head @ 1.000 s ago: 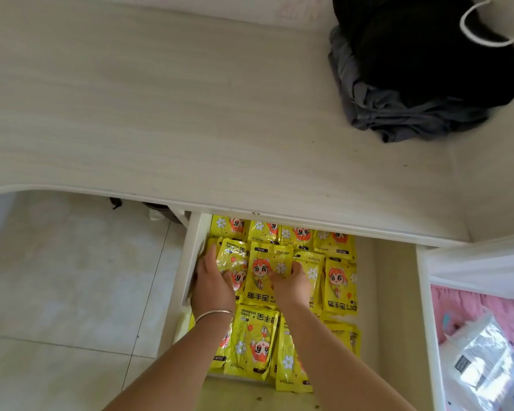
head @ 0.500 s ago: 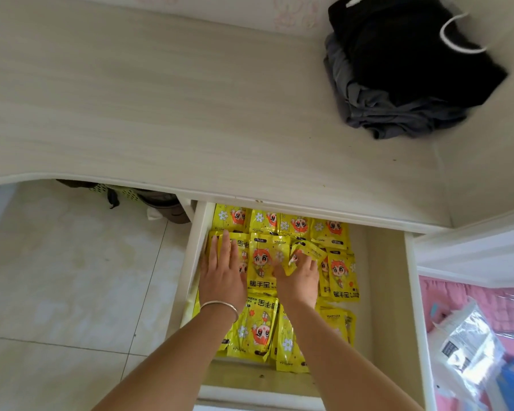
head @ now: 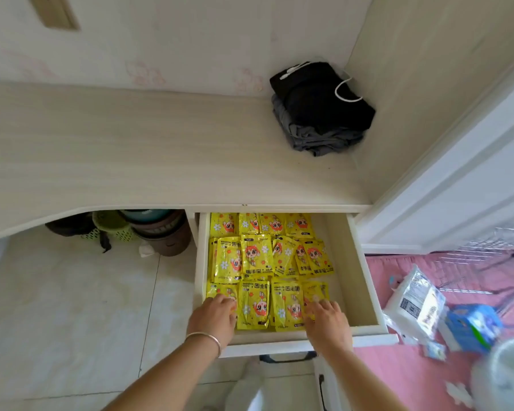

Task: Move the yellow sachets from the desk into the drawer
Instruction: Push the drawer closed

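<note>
Both hands drawn back from middle row to near row, I see left hand (head: 212,317) and right hand (head: 327,320) resting flat-fingered on yellow sachets (head: 257,256) filling open drawer (head: 346,262), folded dark clothes (head: 321,111) on desk (head: 131,149), baskets (head: 149,229) beneath.

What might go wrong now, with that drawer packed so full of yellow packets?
The sachets overlap in loose rows, some tilted. If the drawer is pushed in, raised ones at the back could catch under the desk edge and crumple. Both hands, left and right, rest on the front row; shifting it may disturb the neighbours.
</note>
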